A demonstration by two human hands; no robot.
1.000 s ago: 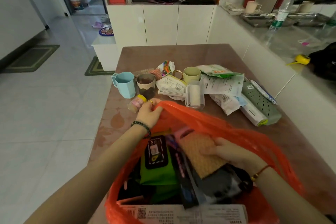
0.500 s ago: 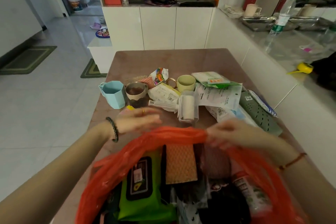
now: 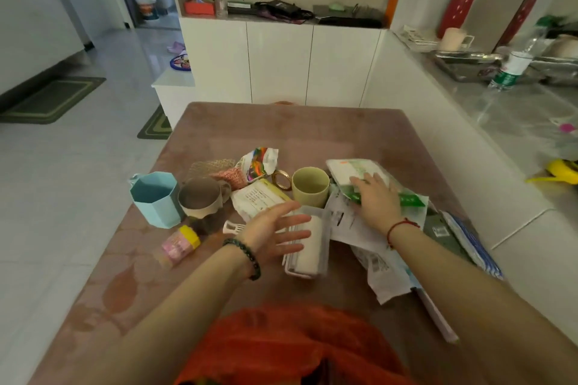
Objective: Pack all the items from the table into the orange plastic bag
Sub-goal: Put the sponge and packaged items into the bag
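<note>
Left hand (image 3: 275, 230), off the bag's rim since a moment ago, now hovering with fingers spread and empty over the white roll (image 3: 308, 244). Right hand (image 3: 377, 200) likewise out of the bag (image 3: 291, 344), fingers flat on the green packet (image 3: 359, 176), not closed. Bag slumped at the bench's (image 3: 281, 128) near edge.

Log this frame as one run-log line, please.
phase: reaching for items | left hand: open, over lint roller | right hand: open, on green-white packet | orange bag: near edge, unheld
</note>
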